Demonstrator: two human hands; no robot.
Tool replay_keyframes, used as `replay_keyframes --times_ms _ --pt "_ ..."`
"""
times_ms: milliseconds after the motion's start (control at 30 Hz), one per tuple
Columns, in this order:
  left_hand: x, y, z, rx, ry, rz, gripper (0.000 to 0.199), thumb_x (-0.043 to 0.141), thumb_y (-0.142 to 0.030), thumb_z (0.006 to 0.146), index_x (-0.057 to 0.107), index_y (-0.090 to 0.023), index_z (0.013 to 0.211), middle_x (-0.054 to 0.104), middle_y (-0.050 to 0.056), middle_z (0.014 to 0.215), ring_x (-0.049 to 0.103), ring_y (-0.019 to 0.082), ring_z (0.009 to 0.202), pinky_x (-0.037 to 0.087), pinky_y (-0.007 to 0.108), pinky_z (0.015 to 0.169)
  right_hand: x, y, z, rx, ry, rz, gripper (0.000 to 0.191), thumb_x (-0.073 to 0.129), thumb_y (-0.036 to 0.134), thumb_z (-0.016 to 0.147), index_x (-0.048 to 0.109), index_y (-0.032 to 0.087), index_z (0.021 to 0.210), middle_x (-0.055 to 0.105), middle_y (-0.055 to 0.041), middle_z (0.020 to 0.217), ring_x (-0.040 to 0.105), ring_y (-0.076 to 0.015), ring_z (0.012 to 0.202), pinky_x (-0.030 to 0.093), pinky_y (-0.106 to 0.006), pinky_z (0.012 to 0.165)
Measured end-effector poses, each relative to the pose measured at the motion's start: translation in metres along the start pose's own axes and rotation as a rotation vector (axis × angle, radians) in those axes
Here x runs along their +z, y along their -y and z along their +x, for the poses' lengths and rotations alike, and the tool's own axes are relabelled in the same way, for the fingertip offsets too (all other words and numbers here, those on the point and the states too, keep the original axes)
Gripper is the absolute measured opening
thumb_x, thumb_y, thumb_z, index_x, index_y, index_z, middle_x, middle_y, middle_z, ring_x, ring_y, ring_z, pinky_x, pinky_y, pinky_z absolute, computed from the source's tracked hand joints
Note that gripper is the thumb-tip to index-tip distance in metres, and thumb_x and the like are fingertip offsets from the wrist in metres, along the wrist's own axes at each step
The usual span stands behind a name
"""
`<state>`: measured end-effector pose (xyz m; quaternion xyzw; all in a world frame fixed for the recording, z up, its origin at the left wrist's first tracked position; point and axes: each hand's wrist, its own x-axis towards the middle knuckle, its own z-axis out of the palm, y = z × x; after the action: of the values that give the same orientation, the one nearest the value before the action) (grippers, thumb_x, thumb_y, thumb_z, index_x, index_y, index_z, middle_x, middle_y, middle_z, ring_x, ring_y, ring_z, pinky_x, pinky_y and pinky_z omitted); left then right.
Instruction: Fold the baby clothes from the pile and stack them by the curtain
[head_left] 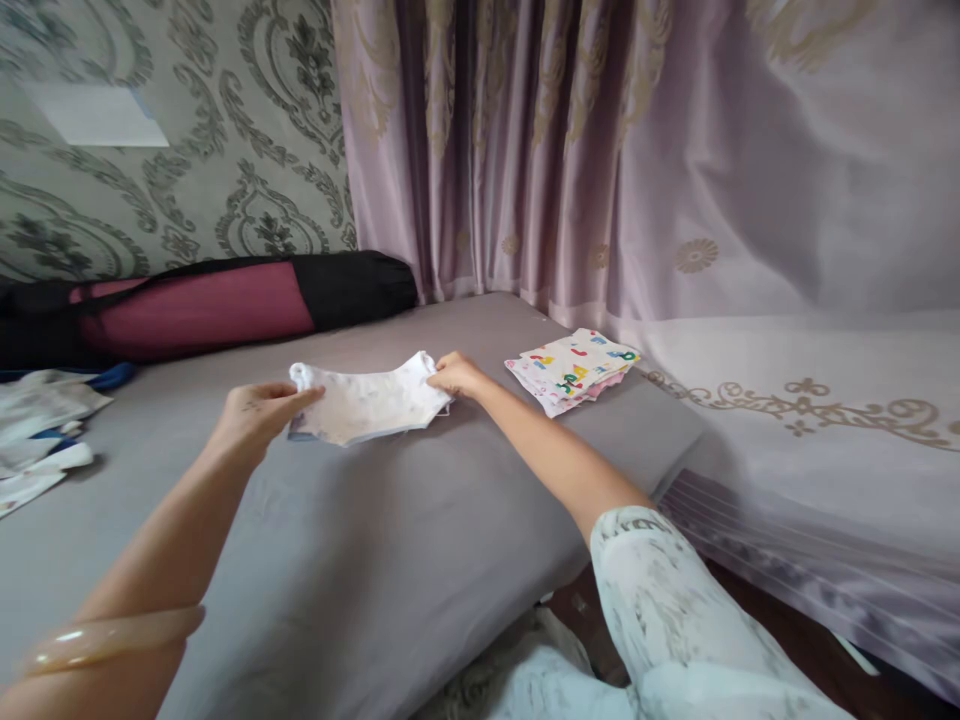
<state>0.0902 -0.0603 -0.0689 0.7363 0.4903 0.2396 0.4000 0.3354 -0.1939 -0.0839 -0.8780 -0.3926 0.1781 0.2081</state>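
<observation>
A small white cloth garment [371, 400] with faint markings is stretched between my two hands over the grey bed sheet [300, 560]. My left hand [262, 405] pinches its left end, thumb on top. At the other end, my right hand [456, 375] has its fingers closed on the upper right corner. The cloth's lower edge sags a little, with a bluish-grey strip showing along it. To the right of my right hand lies a flat stack of folded cloths [577, 368], the top one white with colourful prints.
A long black and maroon bag [202, 305] lies along the wall at the back left. Loose white, grey and blue clothes [45, 420] are heaped at the left edge. Purple curtains [510, 150] hang behind and right of the bed.
</observation>
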Motion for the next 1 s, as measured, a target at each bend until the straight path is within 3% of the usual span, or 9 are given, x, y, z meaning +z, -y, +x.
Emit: replay_keyframes --times_ms 167,367,500,633,833,1000 --pt "0.044 -0.043 -0.013 0.062 0.037 -0.269 0.029 0.074 -0.040 0.062 0.057 -0.016 0.059 0.036 -0.006 0.043 0.030 0.007 0.044 0.018 0.023 0.045 -0.056 -0.018 0.000 0.203 -0.012 0.166 0.005 0.062 0.011 0.077 0.067 0.012 0.075 0.072 -0.0071 0.070 0.060 -0.0094 0.049 0.042 -0.017 0.045" --pt "0.106 -0.088 -0.027 0.070 0.192 -0.451 0.026 0.071 -0.031 0.065 0.053 -0.017 0.053 0.042 -0.005 0.042 0.035 0.007 0.041 0.024 0.022 0.044 -0.114 -0.052 -0.011 0.343 -0.201 0.459 0.001 0.064 0.008 0.080 0.065 0.007 0.079 0.070 -0.0089 0.063 0.064 -0.0116 0.047 0.046 -0.015 0.042" --pt "0.144 -0.111 -0.032 0.022 0.279 -0.506 0.027 0.073 -0.028 0.065 0.052 -0.017 0.053 0.045 -0.004 0.043 0.040 0.007 0.040 0.025 0.021 0.043 -0.144 -0.085 -0.016 0.419 -0.338 0.507 0.017 0.066 0.012 0.081 0.065 0.003 0.095 0.068 -0.0087 0.059 0.066 -0.0152 0.049 0.050 -0.018 0.044" --pt "0.179 -0.133 -0.040 0.027 0.371 -0.536 0.031 0.073 -0.027 0.070 0.050 -0.017 0.053 0.044 -0.004 0.044 0.040 0.005 0.040 0.023 0.021 0.042 -0.169 -0.120 -0.019 0.479 -0.438 0.467 0.022 0.064 0.014 0.083 0.064 -0.001 0.099 0.067 -0.0106 0.059 0.067 -0.0165 0.050 0.054 -0.023 0.047" --pt "0.226 -0.163 -0.051 0.029 0.513 -0.578 0.032 0.070 -0.024 0.076 0.050 -0.015 0.052 0.047 -0.003 0.046 0.040 0.005 0.041 0.025 0.020 0.042 -0.200 -0.169 -0.020 0.524 -0.530 0.264 0.013 0.056 0.005 0.083 0.069 0.002 0.079 0.069 -0.0134 0.066 0.068 -0.0162 0.055 0.057 -0.028 0.056" --pt "0.263 -0.179 -0.055 -0.017 0.561 -0.599 0.029 0.073 -0.024 0.075 0.054 -0.013 0.056 0.052 -0.002 0.052 0.044 0.004 0.044 0.028 0.019 0.043 -0.210 -0.198 -0.020 0.520 -0.600 0.071 0.012 0.058 0.004 0.081 0.071 0.004 0.079 0.069 -0.0136 0.067 0.069 -0.0194 0.062 0.058 -0.032 0.064"
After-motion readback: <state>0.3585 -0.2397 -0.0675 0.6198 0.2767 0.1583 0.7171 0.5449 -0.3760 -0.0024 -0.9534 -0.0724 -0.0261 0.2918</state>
